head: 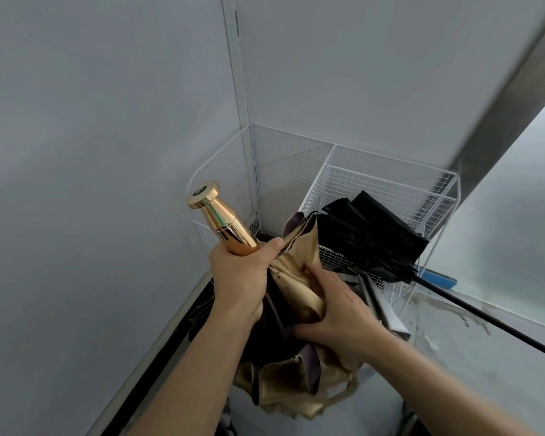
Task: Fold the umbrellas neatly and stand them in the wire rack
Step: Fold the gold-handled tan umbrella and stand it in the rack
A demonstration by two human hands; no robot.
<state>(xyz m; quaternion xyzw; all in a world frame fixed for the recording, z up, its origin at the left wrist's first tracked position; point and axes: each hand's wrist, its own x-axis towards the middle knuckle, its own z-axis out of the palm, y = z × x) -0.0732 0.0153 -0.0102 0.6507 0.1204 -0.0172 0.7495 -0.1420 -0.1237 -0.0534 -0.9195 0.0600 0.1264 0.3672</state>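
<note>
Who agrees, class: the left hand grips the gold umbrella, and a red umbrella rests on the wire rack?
Wrong colour: the head view shows a black umbrella resting on the wire rack. The left hand does grip the gold umbrella.

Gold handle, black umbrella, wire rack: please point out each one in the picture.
gold handle (pixel 225 226), head view, on its shiny body.
black umbrella (pixel 368 234), head view, on its folded canopy.
wire rack (pixel 283 171), head view, on its back mesh wall.

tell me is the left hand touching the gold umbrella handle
Touching. The head view shows the left hand curled round the lower end of the gold handle, with no gap.
</note>
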